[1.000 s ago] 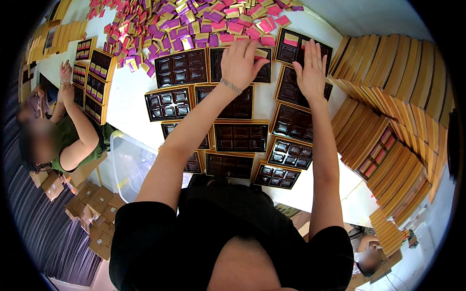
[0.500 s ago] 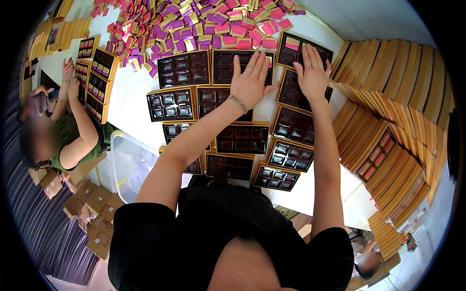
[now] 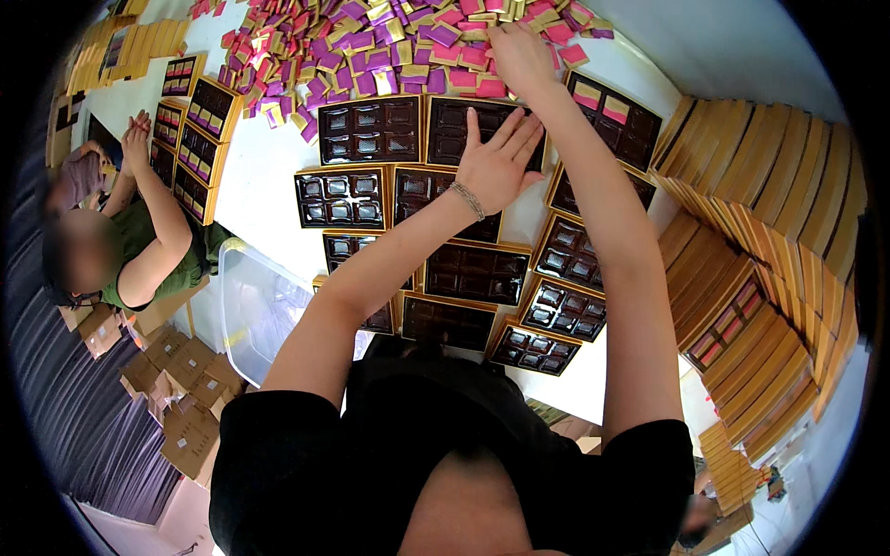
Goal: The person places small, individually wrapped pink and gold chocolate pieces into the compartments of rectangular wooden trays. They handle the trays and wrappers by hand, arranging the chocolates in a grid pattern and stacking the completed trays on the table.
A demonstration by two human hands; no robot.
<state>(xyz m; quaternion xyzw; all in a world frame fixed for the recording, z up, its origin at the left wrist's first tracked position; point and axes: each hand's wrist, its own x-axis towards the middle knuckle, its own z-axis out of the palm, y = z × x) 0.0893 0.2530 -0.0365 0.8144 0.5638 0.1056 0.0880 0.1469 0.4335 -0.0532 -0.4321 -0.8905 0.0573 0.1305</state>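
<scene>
My left hand is open, fingers spread flat over the front right part of a dark brown tray box with moulded compartments and a gold rim. My right hand reaches past it into a heap of small flat pieces wrapped in pink, purple and gold. Its fingers are bent and drawn together at the pink pieces; what they hold, if anything, is hidden. Under my right forearm, the far right tray box has two pink-and-gold pieces in its back row. The other trays before me show bare compartments.
Tall stacks of gold-edged boxes line the right side. At left, a co-worker in a green top has both hands together beside partly filled tray boxes. A clear plastic bin and cardboard cartons stand lower left.
My right hand has gone from the far right tray box to the heap. Two wrapped pieces now show in that box, where one showed before. My left hand stays over its tray.
</scene>
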